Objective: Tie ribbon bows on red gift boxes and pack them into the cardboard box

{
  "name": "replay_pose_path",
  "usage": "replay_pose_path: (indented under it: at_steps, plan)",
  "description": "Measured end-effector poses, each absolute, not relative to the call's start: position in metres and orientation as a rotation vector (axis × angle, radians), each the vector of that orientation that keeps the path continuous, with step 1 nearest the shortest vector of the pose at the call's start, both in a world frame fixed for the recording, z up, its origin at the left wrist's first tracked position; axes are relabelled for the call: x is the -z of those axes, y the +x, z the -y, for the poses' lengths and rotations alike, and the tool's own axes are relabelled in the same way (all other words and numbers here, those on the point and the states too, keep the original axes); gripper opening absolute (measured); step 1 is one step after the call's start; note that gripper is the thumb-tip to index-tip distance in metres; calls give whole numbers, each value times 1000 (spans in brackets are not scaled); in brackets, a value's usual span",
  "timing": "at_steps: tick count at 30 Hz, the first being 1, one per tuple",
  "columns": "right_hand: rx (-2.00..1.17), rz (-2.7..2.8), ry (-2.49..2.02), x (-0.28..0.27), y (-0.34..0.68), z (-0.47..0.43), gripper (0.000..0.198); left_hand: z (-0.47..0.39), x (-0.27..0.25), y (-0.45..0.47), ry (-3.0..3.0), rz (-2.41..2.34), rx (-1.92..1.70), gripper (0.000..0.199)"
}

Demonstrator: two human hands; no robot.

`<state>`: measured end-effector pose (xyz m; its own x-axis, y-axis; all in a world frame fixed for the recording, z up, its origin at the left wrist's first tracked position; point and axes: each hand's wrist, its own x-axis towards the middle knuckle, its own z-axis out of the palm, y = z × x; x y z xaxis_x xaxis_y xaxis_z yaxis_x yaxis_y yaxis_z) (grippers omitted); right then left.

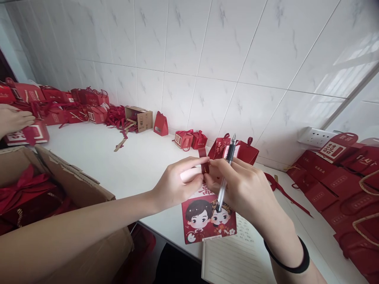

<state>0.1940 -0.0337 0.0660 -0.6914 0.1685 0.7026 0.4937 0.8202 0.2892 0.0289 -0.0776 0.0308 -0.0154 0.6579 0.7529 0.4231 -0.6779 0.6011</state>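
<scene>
My left hand (180, 177) pinches a dark red ribbon (204, 167) between thumb and fingers. Meeting it there, my right hand (242, 181) has its fingertips at the same ribbon, while a clear pen (226, 173) with a black grip is tucked in that hand, tilted. Below both hands is a red gift box (197, 232) printed with two cartoon figures; its upper part is hidden behind my fingers. A lined notebook (231, 260) with handwriting lies partly under it at the table's front edge.
Red gift boxes (328, 177) are stacked at the right, below a wall socket (315, 137). Small red boxes (183, 139) stand along the tiled wall, near a ribbon-filled carton (145, 120). An open cardboard box (89, 185) is at left, where another person's hand (14, 120) touches a box.
</scene>
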Motion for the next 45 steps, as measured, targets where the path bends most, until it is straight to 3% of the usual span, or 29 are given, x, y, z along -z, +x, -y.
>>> replay_pose_path:
  at_steps: [15,22,36,45]
  plan:
    - [854,2367,-375,-68,196,38,31,78,-29,27,2004,-1089,-1766,28]
    - [655,2399,-297,-71,202,33,32,79,-28,29,1865,-1041,-1732,24]
    - [751,2339,-293,-68,196,34,31,82,-33,28,1812,-1124,-1763,23]
    - [626,2370,-273,-69,201,32,29,83,-33,29,1812,-1125,-1706,29]
